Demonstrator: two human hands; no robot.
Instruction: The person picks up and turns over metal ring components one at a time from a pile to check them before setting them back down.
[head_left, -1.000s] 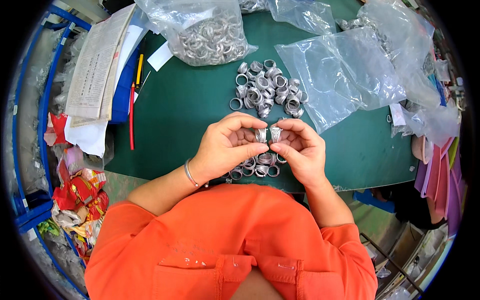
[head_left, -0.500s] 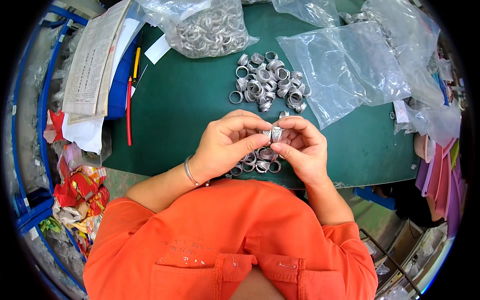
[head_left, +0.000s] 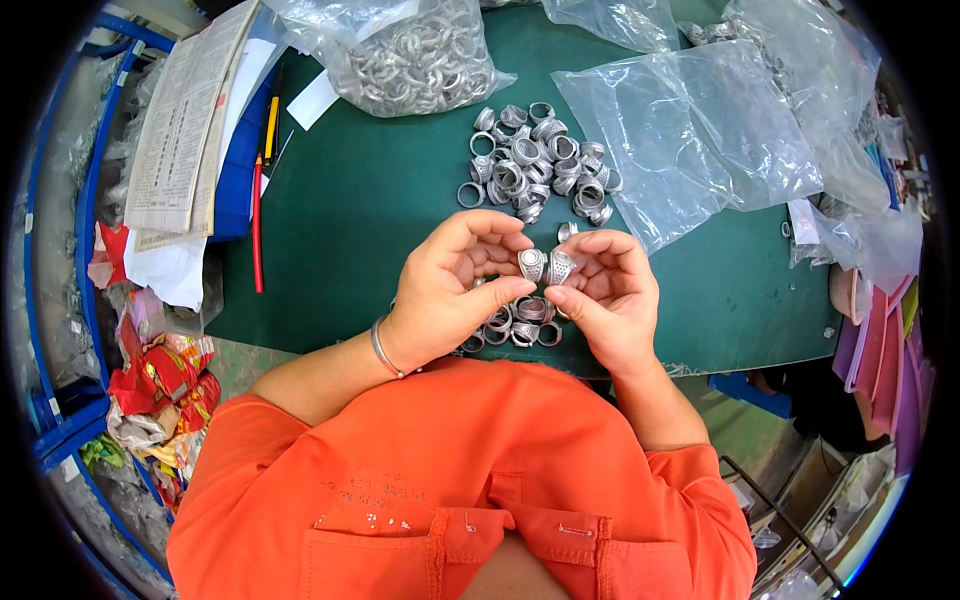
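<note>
Two silver metal rings with patterned sides are held side by side over the table. My left hand (head_left: 440, 270) pinches one ring (head_left: 532, 263) between thumb and fingers, its round top turned up. The other ring (head_left: 560, 266) sits in the fingertips of my right hand (head_left: 606, 287). Below them, near the table edge, lies a small group of similar rings (head_left: 523, 332), partly covered by my hands. One loose ring (head_left: 567, 231) rests just beyond my right fingers. Farther off is a larger heap of rings (head_left: 530, 150).
A clear bag full of rings (head_left: 425, 65) stands at the back of the green table (head_left: 330, 220). Flat clear plastic bags (head_left: 690, 140) lie to the right. Newspaper sheets (head_left: 185, 130), a red pen (head_left: 258, 230) and a white slip (head_left: 313, 99) are on the left.
My hands have parted slightly and the left fingers have opened out a little. Both rings have been turned, so a round top now shows on the left one.
</note>
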